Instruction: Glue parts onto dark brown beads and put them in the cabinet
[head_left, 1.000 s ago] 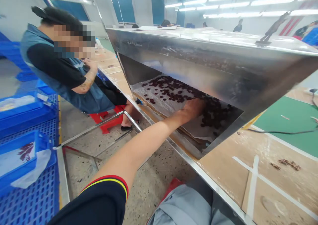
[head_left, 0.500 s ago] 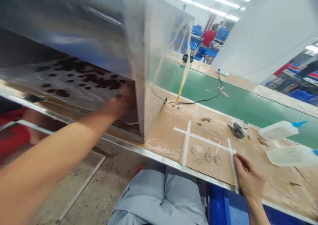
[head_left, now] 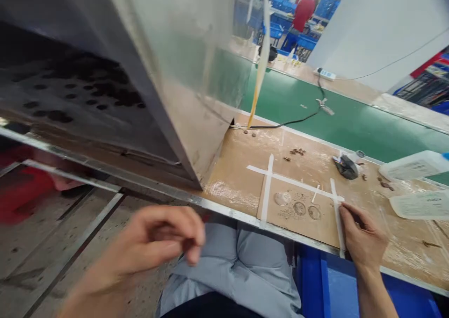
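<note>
My left hand [head_left: 161,236] hangs in front of the table edge above my lap, blurred, with its fingers curled into a pinch; anything between them is too small to make out. My right hand [head_left: 363,241] rests on the cardboard-covered table [head_left: 238,168], fingers bent together beside a strip of white tape [head_left: 268,187]. Round glue-like marks [head_left: 300,209] lie just left of it. At the left, a steel hood [head_left: 182,75] covers a white sheet strewn with small dark pieces [head_left: 87,89].
A few dark pieces [head_left: 298,152] and a small black object [head_left: 345,166] lie on the cardboard. Two clear plastic bottles [head_left: 414,166] lie at the right. Behind runs a green belt [head_left: 315,117] with a black cable [head_left: 298,119]. A person in red [head_left: 303,9] stands far off.
My left hand has come out from under the steel hood and back toward my lap, its fingers now pinched. The view has swung right. My right hand has stayed on the table.
</note>
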Tool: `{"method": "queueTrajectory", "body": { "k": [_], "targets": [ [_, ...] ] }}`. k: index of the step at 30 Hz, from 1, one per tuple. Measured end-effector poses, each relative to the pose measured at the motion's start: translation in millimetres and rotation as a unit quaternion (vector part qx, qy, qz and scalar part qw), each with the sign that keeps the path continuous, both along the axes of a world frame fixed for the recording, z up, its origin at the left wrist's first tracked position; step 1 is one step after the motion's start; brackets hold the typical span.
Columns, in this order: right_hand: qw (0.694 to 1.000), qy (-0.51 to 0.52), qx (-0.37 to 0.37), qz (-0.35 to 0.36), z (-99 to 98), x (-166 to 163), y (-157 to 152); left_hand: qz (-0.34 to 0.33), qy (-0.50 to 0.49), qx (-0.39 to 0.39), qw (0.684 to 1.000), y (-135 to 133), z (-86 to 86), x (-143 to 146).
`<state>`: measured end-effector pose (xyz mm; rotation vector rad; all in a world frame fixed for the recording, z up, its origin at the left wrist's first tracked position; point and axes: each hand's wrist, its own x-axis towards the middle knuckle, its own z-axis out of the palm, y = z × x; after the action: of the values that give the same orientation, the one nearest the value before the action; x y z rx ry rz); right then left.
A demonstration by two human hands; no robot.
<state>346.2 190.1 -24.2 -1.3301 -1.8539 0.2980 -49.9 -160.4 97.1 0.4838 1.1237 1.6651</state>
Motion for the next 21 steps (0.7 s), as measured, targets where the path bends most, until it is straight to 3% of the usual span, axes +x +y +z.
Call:
{"method": "queueTrajectory", "body": {
  "k": [2, 7, 13, 18, 21],
  "targets": [
    [1.000, -0.002, 0.004, -0.015, 0.5, 0, 0, -0.045, -0.091, 0.037, 0.994, 11, -21.0, 19],
    [1.000, 0.008, 0.002, 0.000, 1.1, 0, -2, -0.008, -0.274, 0.067, 0.960, 62, -63.9, 54],
    [1.000, 0.019, 0.006, 0.002, 4.6, -4, -2, -0.044, -0.309, 0.066, 0.948, 82, -74.3, 50],
    [0.997, 0.069, 0.042, 0.001, 18.1, -19, -13, -0.048, -0.293, 0.074, 0.952, 93, -79.6, 47],
    [0.993, 0.113, 0.027, 0.017, 28.2, -34, -28, -0.049, -0.264, 0.070, 0.961, 99, -81.1, 45]
  ]
}}
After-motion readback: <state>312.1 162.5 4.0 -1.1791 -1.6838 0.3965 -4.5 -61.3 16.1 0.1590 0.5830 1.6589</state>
